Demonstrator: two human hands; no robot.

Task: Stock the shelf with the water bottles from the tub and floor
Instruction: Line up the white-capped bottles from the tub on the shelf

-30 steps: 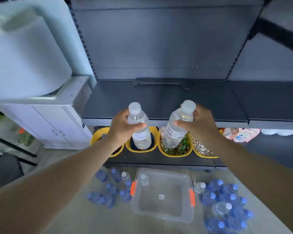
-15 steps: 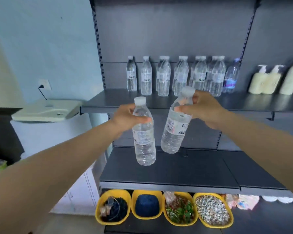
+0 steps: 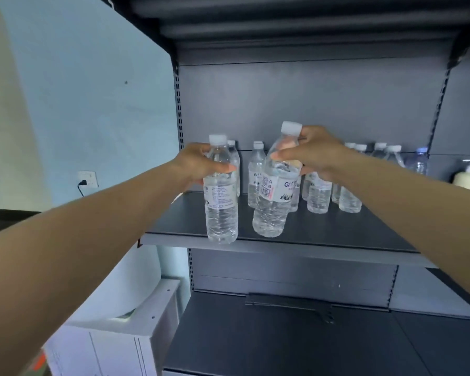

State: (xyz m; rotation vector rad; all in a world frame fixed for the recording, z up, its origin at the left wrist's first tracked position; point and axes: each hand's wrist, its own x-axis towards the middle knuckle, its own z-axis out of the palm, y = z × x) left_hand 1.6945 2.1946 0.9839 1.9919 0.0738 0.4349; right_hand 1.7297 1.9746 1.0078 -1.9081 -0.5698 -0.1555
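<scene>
Holding 2 bottles at shelf point(image 3: 323, 241) front | left bottle point(image 3: 221, 202) upright, left hand point(image 3: 198, 165) fingers wrapped round it | right bottle point(image 3: 276, 191) tilted, right hand point(image 3: 314, 154) pinching its neck

A pale blue wall point(image 3: 79, 77) stands left of the dark grey shelving unit point(image 3: 296, 104). On that wall, low down, sits a white socket point(image 3: 87, 178) with a black plug. Below the socket stands a white cabinet point(image 3: 114, 346), against the unit's left side.
</scene>
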